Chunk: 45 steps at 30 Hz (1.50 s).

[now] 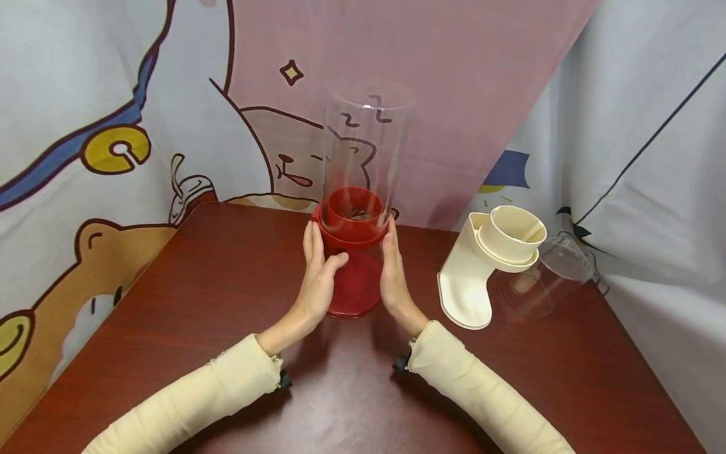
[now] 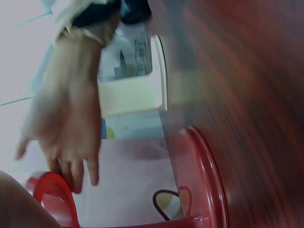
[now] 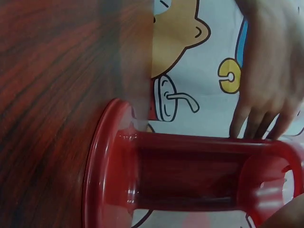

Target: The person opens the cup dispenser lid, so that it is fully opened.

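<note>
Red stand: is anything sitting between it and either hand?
Nothing visible is in the way: the left hand and right hand directly flank the red stand at its upper part. The cream stand is off to the right, beyond the right hand.

From head height, the head view looks forward and down over the whole table (image 1: 238, 284), with the patterned cloth (image 1: 454, 75) behind. The left wrist view sits low and close, turned sideways, facing past the red stand (image 1: 354, 287) to the right hand (image 1: 395, 277) and the cream stand (image 1: 466, 287). The right wrist view, equally near and sideways, faces the left hand (image 1: 319, 284). All three share the red stand.
</note>
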Each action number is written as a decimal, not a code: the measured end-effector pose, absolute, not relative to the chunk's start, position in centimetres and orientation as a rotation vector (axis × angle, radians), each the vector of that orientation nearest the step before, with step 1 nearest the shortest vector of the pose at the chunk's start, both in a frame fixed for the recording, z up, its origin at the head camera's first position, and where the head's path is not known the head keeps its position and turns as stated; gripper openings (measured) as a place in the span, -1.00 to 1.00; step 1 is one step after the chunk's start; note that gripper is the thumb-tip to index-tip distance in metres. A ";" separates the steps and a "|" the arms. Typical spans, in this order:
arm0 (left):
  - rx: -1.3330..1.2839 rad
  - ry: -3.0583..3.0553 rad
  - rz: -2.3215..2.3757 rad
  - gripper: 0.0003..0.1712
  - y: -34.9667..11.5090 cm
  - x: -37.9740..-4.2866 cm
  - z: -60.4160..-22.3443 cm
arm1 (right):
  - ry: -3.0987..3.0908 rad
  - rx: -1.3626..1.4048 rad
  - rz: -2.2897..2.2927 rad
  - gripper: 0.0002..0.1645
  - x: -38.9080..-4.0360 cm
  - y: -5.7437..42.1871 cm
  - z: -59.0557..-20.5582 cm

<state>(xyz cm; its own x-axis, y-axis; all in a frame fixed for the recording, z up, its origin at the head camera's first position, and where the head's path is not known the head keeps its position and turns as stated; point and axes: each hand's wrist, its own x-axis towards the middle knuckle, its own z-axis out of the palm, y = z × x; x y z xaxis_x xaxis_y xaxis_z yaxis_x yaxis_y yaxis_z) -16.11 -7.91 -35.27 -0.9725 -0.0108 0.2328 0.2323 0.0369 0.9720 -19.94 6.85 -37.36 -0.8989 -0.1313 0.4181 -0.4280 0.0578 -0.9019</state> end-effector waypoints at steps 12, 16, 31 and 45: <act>-0.317 -1.964 -1.959 -0.37 -10.5 -20.0 -34.6 | -2.104 0.669 1.961 0.46 -22.7 7.8 -35.6; -0.404 -1.989 -1.884 -0.41 -10.7 -23.8 -35.2 | -2.162 0.684 1.920 0.60 -24.3 7.5 -35.4; -0.303 -1.735 -1.982 -0.48 -8.9 -24.3 -37.0 | -2.065 0.698 1.837 0.53 -24.6 6.9 -37.5; -0.367 -1.792 -1.991 -0.46 -8.6 -17.9 -37.0 | -2.010 0.825 1.842 0.47 -19.4 8.0 -38.4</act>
<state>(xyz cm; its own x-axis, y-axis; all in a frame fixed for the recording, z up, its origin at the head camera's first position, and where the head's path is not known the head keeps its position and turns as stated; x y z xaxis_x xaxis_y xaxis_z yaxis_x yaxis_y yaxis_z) -17.87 -8.65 -36.99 -0.8707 -0.1406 0.4713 0.4835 -0.0686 0.8727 -19.43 8.03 -38.37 -0.7932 -0.2132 0.5704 -0.5868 0.0174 -0.8095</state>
